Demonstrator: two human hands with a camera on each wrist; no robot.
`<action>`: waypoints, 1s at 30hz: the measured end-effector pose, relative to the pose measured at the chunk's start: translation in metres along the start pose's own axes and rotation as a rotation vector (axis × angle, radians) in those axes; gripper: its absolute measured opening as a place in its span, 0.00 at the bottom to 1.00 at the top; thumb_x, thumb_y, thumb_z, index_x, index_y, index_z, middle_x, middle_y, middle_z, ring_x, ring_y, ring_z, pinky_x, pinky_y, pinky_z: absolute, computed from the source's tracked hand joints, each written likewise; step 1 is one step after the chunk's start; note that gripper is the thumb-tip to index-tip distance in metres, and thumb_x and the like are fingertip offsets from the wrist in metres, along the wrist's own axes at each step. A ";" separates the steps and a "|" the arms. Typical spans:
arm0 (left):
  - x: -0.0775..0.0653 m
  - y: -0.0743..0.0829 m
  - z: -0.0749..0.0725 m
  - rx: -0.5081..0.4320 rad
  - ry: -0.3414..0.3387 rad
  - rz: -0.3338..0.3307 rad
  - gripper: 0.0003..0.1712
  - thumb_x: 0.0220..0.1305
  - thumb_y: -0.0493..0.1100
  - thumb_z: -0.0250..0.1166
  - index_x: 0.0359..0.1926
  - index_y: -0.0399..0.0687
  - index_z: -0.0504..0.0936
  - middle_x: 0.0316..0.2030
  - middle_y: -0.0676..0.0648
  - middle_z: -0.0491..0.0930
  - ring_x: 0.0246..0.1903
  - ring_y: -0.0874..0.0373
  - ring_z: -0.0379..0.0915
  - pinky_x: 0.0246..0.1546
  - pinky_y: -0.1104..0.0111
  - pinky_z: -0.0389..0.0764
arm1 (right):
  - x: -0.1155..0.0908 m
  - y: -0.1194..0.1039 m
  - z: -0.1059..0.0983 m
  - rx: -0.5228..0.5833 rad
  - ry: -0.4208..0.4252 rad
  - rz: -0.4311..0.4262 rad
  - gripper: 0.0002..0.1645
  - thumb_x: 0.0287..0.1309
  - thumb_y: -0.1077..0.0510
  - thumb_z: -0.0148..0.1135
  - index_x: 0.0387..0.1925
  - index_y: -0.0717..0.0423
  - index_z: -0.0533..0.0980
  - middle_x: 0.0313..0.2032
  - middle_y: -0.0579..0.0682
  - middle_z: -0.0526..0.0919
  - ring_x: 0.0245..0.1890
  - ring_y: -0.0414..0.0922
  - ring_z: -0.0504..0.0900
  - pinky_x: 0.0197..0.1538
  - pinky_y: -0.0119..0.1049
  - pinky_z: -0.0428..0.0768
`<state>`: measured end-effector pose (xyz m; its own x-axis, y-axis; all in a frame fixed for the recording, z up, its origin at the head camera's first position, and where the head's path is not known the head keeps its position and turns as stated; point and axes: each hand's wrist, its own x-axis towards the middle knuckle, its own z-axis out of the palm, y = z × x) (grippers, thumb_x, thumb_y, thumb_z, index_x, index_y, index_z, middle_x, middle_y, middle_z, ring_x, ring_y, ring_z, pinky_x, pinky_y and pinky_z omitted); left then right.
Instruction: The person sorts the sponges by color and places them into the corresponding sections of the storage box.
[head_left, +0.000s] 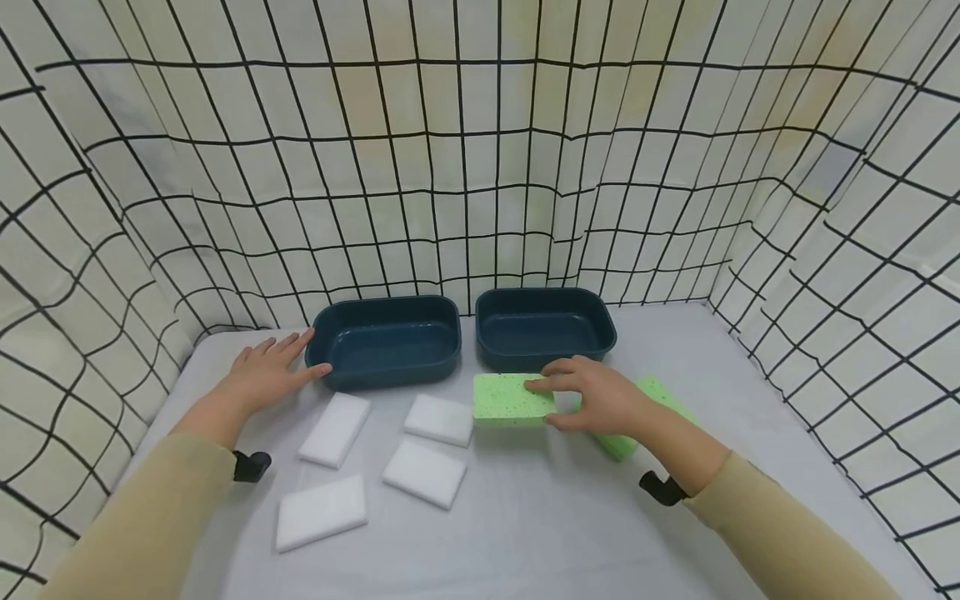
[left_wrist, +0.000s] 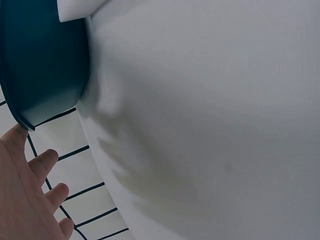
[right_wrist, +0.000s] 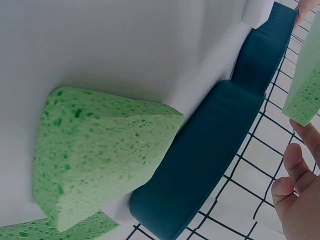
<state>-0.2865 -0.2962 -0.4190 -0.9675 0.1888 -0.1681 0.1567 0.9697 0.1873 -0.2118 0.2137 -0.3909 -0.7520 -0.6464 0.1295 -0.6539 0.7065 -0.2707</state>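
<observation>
1. Right hand (head_left: 596,396): grasping; thumb and fingers pinch the right end of a speckled green sponge (head_left: 502,396).
2. Held sponge: off the tabletop (head_left: 517,533), long side roughly crosswise, in front of the right-hand dark blue tray (head_left: 546,363) as seen from the head.
3. Left hand (head_left: 264,375): released, fingers spread, at the left end of the left-hand dark blue tray (head_left: 393,374). Left wrist view: one fingertip meets the tray's rim; the other fingers extend loosely beside it.
4. Trays: side by side at the far edge of the tabletop, both upright, a narrow gap between them.
5. Second green sponge (right_wrist: 110,145): large in the right wrist view, with part of a further green sponge (right_wrist: 65,231) at its lower edge. In the head view, green shows on both sides of the right wrist, which hides the rest.
6. Four white sponge blocks (head_left: 335,429): flat on the tabletop, left of and nearer than the held sponge, at differing angles, spaced apart.
7. Surround: white cloth with black grid lines (head_left: 480,167) behind and at both sides.
8. Both arms: beige sleeves (head_left: 153,508); a small black device (head_left: 251,467) at each wrist.
</observation>
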 end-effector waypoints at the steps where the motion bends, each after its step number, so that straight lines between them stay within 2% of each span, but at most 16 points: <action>1: 0.000 0.000 0.000 0.000 0.001 -0.001 0.61 0.61 0.82 0.41 0.79 0.47 0.39 0.74 0.28 0.45 0.70 0.23 0.36 0.66 0.31 0.34 | 0.002 0.000 0.000 0.000 0.002 0.002 0.30 0.56 0.45 0.70 0.62 0.33 0.77 0.58 0.47 0.78 0.58 0.48 0.75 0.54 0.47 0.78; 8: -0.001 -0.003 0.002 -0.007 0.000 -0.011 0.62 0.61 0.83 0.40 0.79 0.46 0.38 0.74 0.28 0.44 0.70 0.23 0.36 0.66 0.31 0.34 | 0.015 -0.002 -0.002 0.000 0.013 0.007 0.30 0.55 0.45 0.70 0.62 0.32 0.77 0.58 0.45 0.79 0.58 0.47 0.75 0.54 0.46 0.78; 22: -0.004 -0.001 -0.001 -0.010 -0.015 -0.005 0.61 0.63 0.82 0.40 0.79 0.46 0.36 0.74 0.28 0.43 0.70 0.23 0.35 0.66 0.31 0.34 | 0.045 -0.009 -0.007 0.050 0.004 0.045 0.29 0.58 0.45 0.69 0.62 0.33 0.77 0.62 0.48 0.75 0.65 0.50 0.71 0.62 0.49 0.74; 30: -0.002 0.002 0.001 -0.036 -0.025 0.001 0.61 0.63 0.81 0.40 0.79 0.45 0.36 0.74 0.28 0.43 0.70 0.23 0.35 0.66 0.32 0.33 | 0.063 -0.011 -0.003 0.077 -0.007 0.070 0.29 0.59 0.44 0.68 0.63 0.34 0.77 0.63 0.48 0.74 0.64 0.49 0.71 0.61 0.49 0.75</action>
<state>-0.2844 -0.2946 -0.4190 -0.9620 0.1943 -0.1920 0.1503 0.9634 0.2222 -0.2521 0.1662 -0.3769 -0.7948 -0.5984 0.1010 -0.5912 0.7258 -0.3517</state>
